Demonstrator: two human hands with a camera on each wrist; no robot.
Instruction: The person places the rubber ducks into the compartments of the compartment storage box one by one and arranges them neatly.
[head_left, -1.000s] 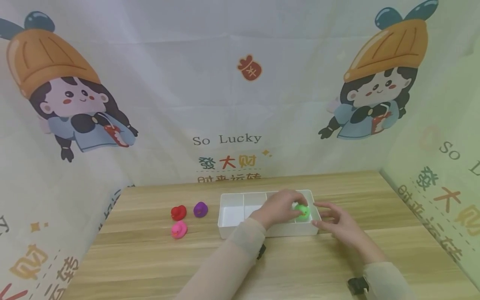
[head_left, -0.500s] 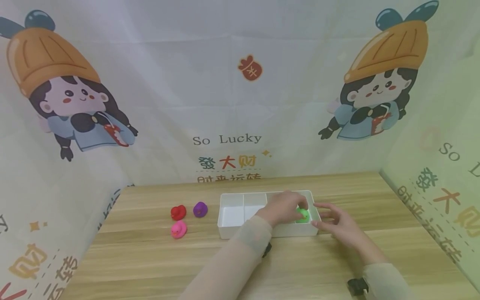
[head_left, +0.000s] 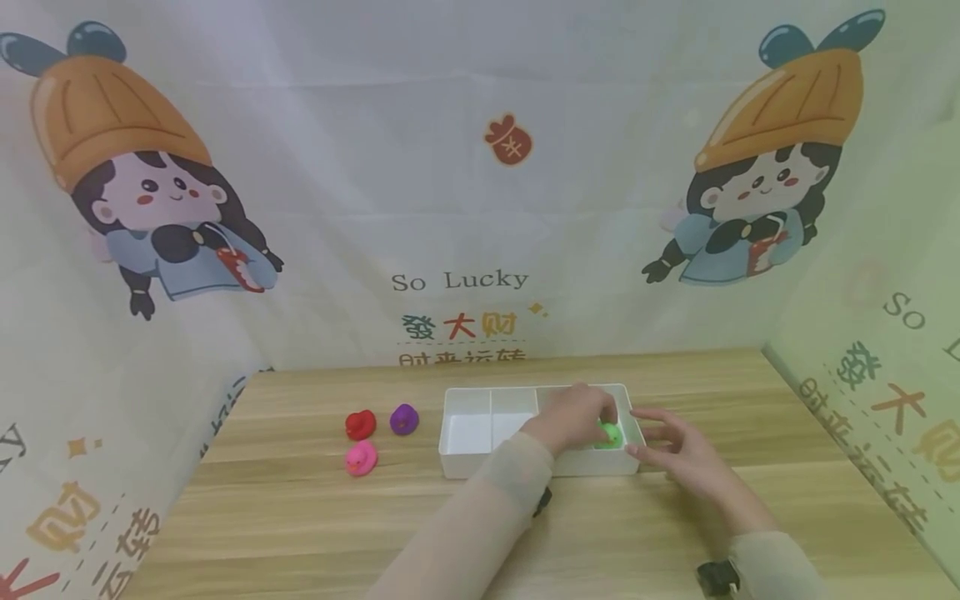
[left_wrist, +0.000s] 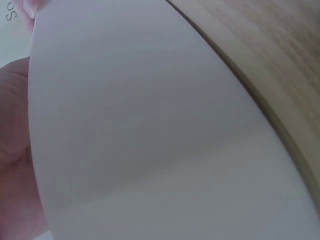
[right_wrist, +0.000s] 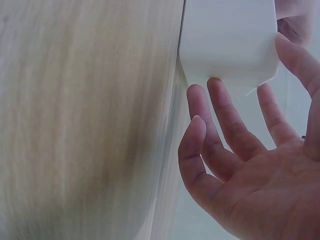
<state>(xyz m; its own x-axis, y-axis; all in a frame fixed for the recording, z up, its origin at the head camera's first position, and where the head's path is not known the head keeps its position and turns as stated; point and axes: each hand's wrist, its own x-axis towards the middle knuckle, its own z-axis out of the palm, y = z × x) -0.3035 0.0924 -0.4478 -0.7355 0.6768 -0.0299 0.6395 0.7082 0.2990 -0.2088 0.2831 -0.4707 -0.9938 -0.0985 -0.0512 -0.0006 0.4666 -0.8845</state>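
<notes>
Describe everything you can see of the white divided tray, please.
The white tray is long, rectangular and open-topped, smooth and plastic-looking, with upright dividers; the left hand hides part, so I can't count the sections. It sits flat on the wood-grain table. The leftmost compartment shows bare floor; a green duck is in the right end, under the left hand's curled fingers. Fingertips of the right hand touch the tray's right end.
</notes>
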